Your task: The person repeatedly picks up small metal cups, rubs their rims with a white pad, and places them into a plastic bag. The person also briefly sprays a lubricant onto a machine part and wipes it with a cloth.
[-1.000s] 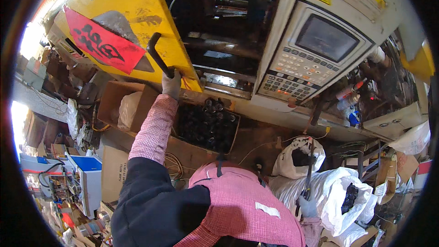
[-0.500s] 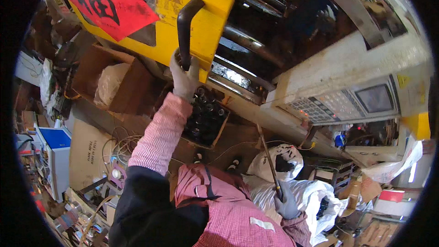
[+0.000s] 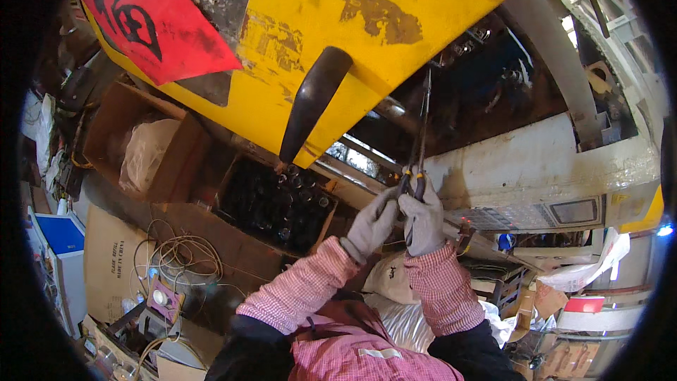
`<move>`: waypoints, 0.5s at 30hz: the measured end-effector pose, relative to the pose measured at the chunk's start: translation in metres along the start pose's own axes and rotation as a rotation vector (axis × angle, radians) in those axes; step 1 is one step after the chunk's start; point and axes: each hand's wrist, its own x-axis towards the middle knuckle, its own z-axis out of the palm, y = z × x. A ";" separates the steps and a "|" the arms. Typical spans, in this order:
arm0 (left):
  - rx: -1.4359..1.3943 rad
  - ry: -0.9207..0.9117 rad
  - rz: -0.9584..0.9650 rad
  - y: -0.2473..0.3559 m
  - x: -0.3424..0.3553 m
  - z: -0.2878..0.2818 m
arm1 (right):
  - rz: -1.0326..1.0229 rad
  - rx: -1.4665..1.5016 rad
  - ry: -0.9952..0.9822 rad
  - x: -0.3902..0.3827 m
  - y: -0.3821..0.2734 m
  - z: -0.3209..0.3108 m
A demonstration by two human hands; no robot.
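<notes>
Both my gloved hands are on a pair of long-nosed pliers [image 3: 425,116] with black and yellow handles. My left hand [image 3: 374,224] is closed round one handle, and my right hand [image 3: 424,217] grips the other beside it. The slim metal jaws point away from me into the dark machine opening [image 3: 465,92]; whether they hold anything at their tips is too small to tell. Left of the pliers, the yellow machine door [image 3: 395,10] carries a black handle [image 3: 314,102], which neither hand touches.
A control panel [image 3: 539,215] with keys and a screen stands to the right. Below the door is a carton of black parts [image 3: 271,204], with a cardboard box [image 3: 102,127] holding a plastic bag further left. White sacks [image 3: 395,321] lie by my legs; coiled cable [image 3: 187,247] is at lower left.
My left hand has let go of the door handle and taken hold of the pliers. My right hand has brought the pliers up from the lower right to the machine opening.
</notes>
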 end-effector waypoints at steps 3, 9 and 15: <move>0.058 -0.006 -0.017 0.015 0.030 -0.017 | -0.068 0.067 0.007 0.027 -0.005 0.003; 0.262 -0.070 -0.028 0.004 0.109 -0.029 | -0.066 0.147 0.078 0.067 -0.037 0.009; 0.612 -0.237 -0.165 0.052 0.176 -0.037 | -0.146 0.160 0.174 0.098 -0.062 0.027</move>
